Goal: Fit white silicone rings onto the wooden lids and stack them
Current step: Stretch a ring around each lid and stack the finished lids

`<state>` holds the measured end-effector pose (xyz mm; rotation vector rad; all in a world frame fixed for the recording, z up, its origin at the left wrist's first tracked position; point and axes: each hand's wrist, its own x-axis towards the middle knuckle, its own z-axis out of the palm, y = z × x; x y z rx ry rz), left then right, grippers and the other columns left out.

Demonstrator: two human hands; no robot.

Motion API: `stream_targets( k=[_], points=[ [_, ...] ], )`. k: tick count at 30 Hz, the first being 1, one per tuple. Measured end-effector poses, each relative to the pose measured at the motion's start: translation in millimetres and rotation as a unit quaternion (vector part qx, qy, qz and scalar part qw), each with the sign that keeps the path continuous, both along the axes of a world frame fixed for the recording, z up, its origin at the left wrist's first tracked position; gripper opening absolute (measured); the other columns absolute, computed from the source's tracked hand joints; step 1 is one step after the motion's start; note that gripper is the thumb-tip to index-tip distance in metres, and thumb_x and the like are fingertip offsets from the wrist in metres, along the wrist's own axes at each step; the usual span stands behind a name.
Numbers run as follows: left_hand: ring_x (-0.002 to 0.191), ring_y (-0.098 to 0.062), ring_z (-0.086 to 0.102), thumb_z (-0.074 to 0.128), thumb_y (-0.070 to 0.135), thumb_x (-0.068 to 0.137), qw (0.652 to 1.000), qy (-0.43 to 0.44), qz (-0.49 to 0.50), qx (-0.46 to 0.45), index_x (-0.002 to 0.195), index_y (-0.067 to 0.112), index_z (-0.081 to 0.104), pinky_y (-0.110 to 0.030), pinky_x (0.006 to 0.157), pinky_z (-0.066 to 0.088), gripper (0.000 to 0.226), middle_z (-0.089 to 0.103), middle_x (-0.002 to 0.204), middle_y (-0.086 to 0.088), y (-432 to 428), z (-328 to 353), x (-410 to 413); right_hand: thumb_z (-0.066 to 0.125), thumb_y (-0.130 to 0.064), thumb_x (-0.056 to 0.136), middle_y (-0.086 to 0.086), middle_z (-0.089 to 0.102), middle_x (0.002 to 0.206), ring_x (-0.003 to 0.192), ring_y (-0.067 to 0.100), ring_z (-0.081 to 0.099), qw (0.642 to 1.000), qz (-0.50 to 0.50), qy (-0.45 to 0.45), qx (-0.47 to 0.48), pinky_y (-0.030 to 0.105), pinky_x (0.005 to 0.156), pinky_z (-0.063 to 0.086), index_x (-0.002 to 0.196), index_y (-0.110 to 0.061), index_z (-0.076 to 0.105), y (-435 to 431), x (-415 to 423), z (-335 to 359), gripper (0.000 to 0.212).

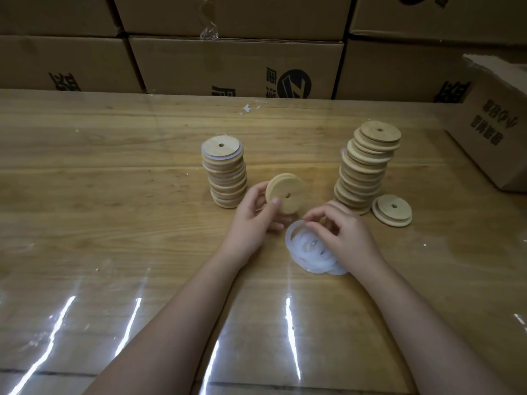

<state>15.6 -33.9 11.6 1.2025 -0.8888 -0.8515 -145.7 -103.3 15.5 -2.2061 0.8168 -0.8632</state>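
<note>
My left hand (252,216) holds a round wooden lid (286,192) with a centre hole, tilted on edge above the table. My right hand (339,228) pinches a white silicone ring (295,228) at the top of a loose pile of rings (310,258) lying on the table. Left of my hands stands a stack of lids with white rings fitted (225,173). On the right is a taller, leaning stack of bare wooden lids (366,166). A single bare lid (392,209) lies flat beside that stack.
The wooden table (114,195) is covered with a shiny clear film. Cardboard boxes (236,64) line the far edge as a wall. Another cardboard box (496,129) sits on the table at the right. Small scraps of tape (249,107) lie near the back.
</note>
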Motion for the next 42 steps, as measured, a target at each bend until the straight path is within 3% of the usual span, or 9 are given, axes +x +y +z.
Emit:
stream_targets(
  k=[4, 7, 10, 15, 21, 24, 27, 34, 42],
  points=[
    [0.083, -0.017, 0.067, 0.053, 0.008, 0.094, 0.984, -0.178, 0.021, -0.006, 0.108, 0.020, 0.054, -0.039, 0.075, 0.055, 0.019, 0.065, 0.095, 0.001, 1, -7, -4, 0.067, -0.002, 0.083, -0.003, 0.062, 0.083, 0.074, 0.007, 0.056, 0.999, 0.019, -0.040, 0.005, 0.015, 0.069, 0.041, 0.085, -0.010, 0.072, 3, 2, 2, 0.009],
    [0.088, -0.004, 0.063, 0.056, 0.027, 0.089, 0.953, -0.298, 0.060, 0.001, 0.111, 0.020, 0.059, -0.025, 0.076, 0.051, 0.023, 0.064, 0.094, 0.015, 3, -9, -2, 0.069, -0.005, 0.082, -0.006, 0.064, 0.082, 0.072, 0.011, 0.057, 0.997, -0.017, -0.068, -0.045, 0.031, 0.077, 0.045, 0.082, -0.010, 0.069, 4, 3, 2, 0.006],
    [0.090, -0.005, 0.060, 0.056, 0.029, 0.089, 0.929, -0.367, 0.046, -0.015, 0.115, 0.018, 0.061, -0.023, 0.074, 0.049, 0.029, 0.064, 0.102, 0.010, 3, -10, -3, 0.068, -0.005, 0.082, -0.007, 0.062, 0.080, 0.074, 0.009, 0.055, 0.993, -0.040, -0.096, -0.063, 0.026, 0.077, 0.044, 0.083, -0.011, 0.067, 3, 2, 1, 0.006],
    [0.078, 0.003, 0.057, 0.062, 0.016, 0.088, 0.957, -0.285, 0.044, -0.029, 0.093, 0.039, 0.051, -0.013, 0.066, 0.044, 0.026, 0.059, 0.089, 0.022, 6, -4, -6, 0.067, -0.004, 0.083, 0.004, 0.060, 0.088, 0.086, 0.018, 0.057, 0.990, -0.042, -0.117, -0.069, 0.025, 0.078, 0.044, 0.083, -0.005, 0.065, -2, 3, -3, 0.002],
    [0.081, -0.014, 0.059, 0.057, 0.018, 0.085, 0.950, -0.301, 0.023, -0.076, 0.086, 0.024, 0.062, -0.023, 0.066, 0.047, 0.008, 0.063, 0.093, 0.003, 9, 0, -8, 0.066, -0.001, 0.083, 0.002, 0.060, 0.089, 0.089, 0.008, 0.056, 0.991, -0.032, -0.126, -0.044, 0.014, 0.080, 0.042, 0.083, -0.007, 0.064, -4, 4, -4, 0.006],
    [0.081, -0.017, 0.059, 0.060, 0.031, 0.085, 0.957, -0.281, 0.031, -0.070, 0.085, 0.026, 0.062, -0.027, 0.066, 0.049, 0.006, 0.062, 0.093, 0.005, 9, 1, -9, 0.066, -0.001, 0.083, 0.002, 0.060, 0.089, 0.088, 0.008, 0.056, 0.990, -0.029, -0.129, -0.050, 0.012, 0.080, 0.041, 0.083, -0.007, 0.064, -5, 4, -5, 0.006],
    [0.078, -0.017, 0.058, 0.063, 0.020, 0.084, 0.949, -0.304, 0.043, -0.069, 0.082, 0.018, 0.061, -0.028, 0.060, 0.048, 0.003, 0.060, 0.092, 0.006, 7, -2, -10, 0.067, -0.001, 0.082, 0.002, 0.060, 0.088, 0.087, 0.008, 0.056, 0.989, -0.031, -0.131, -0.055, 0.013, 0.079, 0.041, 0.083, -0.007, 0.064, -5, 4, -5, 0.007],
    [0.083, -0.009, 0.061, 0.056, 0.022, 0.089, 0.946, -0.312, 0.061, -0.070, 0.088, 0.026, 0.054, -0.024, 0.061, 0.051, 0.004, 0.063, 0.097, 0.004, 6, -5, -9, 0.065, -0.007, 0.084, 0.000, 0.061, 0.088, 0.085, 0.008, 0.058, 0.987, -0.031, -0.139, -0.073, 0.030, 0.079, 0.049, 0.083, -0.005, 0.065, -3, 4, -5, 0.002],
    [0.083, -0.005, 0.059, 0.058, 0.017, 0.089, 0.938, -0.332, 0.073, -0.073, 0.092, 0.010, 0.061, -0.022, 0.062, 0.050, 0.008, 0.063, 0.094, 0.003, 7, -5, -8, 0.066, -0.005, 0.083, -0.004, 0.061, 0.086, 0.083, 0.010, 0.059, 0.987, -0.043, -0.125, -0.096, 0.049, 0.078, 0.048, 0.083, -0.007, 0.065, -3, 3, -5, 0.002]
  ],
)
